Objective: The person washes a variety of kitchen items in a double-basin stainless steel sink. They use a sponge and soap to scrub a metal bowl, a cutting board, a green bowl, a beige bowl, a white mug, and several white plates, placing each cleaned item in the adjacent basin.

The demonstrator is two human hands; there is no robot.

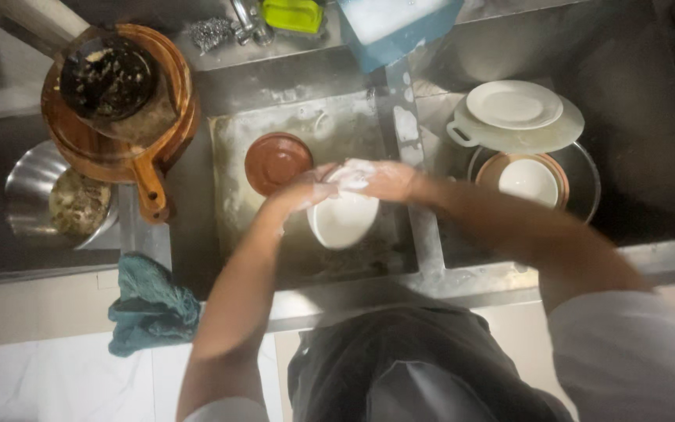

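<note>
Both hands meet over the middle steel sink basin (232,168), whose floor looks wet and streaked. The left hand (302,190) grips the rim of a round white glazed bowl (343,221), fingers curled over its edge, while the right hand (376,178), covered in white soap foam, presses on the same rim from above; whether its fingers close around anything else cannot be told. The bowl sits low in the basin, tilted toward the camera, its inside smooth and pale.

Just beside it lies a round brown ceramic lid (276,160). In the right basin, a steel round tray (583,176) holds a brown-rimmed bowl with a white inside (529,178); behind it a small white plate (514,104) rests on a larger pale handled platter (560,133). To the left, stacked round wooden boards (119,148) carry a dark food-smeared dish (107,74), near a steel pot with scraps (33,195). A crumpled teal cloth (150,305) hangs at the counter edge.
</note>
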